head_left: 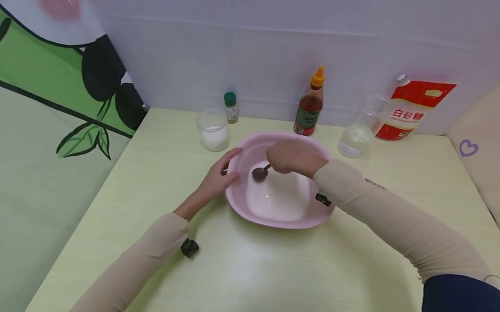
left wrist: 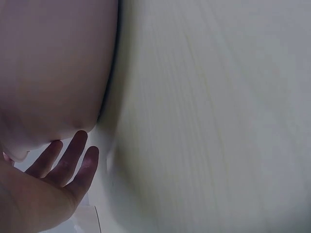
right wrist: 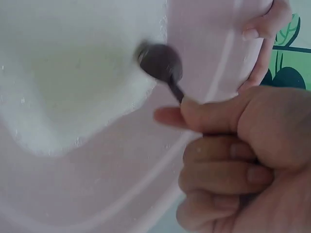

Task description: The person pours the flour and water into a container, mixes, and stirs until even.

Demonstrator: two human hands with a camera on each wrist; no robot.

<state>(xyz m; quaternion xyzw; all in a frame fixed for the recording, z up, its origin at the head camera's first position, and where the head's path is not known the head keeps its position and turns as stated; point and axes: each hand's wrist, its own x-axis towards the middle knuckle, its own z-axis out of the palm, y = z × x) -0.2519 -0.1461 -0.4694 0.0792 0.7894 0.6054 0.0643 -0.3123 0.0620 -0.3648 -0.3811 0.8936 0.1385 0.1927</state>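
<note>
A pink oval basin (head_left: 278, 222) stands on the table with whitish, wet-looking contents (head_left: 279, 199) across its bottom. At its left side my left hand (head_left: 217, 178) holds the rim, thumb over the inside. The fingers (left wrist: 73, 160) lie against the outer wall in the left wrist view. Above the basin my right hand (head_left: 289, 156) grips the handle of a dark metal spoon (right wrist: 161, 62), with fingers curled and thumb along it. The spoon's bowl hangs over the left part of the basin, near the contents' edge. Whether it touches them I cannot tell.
Behind the basin stand a glass of white grains (head_left: 215, 138), a small green-capped jar (head_left: 231, 109) and an orange-capped sauce bottle (head_left: 308, 109). Further right are a tall glass with clear liquid (head_left: 354, 139) and a red-and-white sugar pouch (head_left: 411, 112). A cloth backdrop (head_left: 262, 59) rises behind.
</note>
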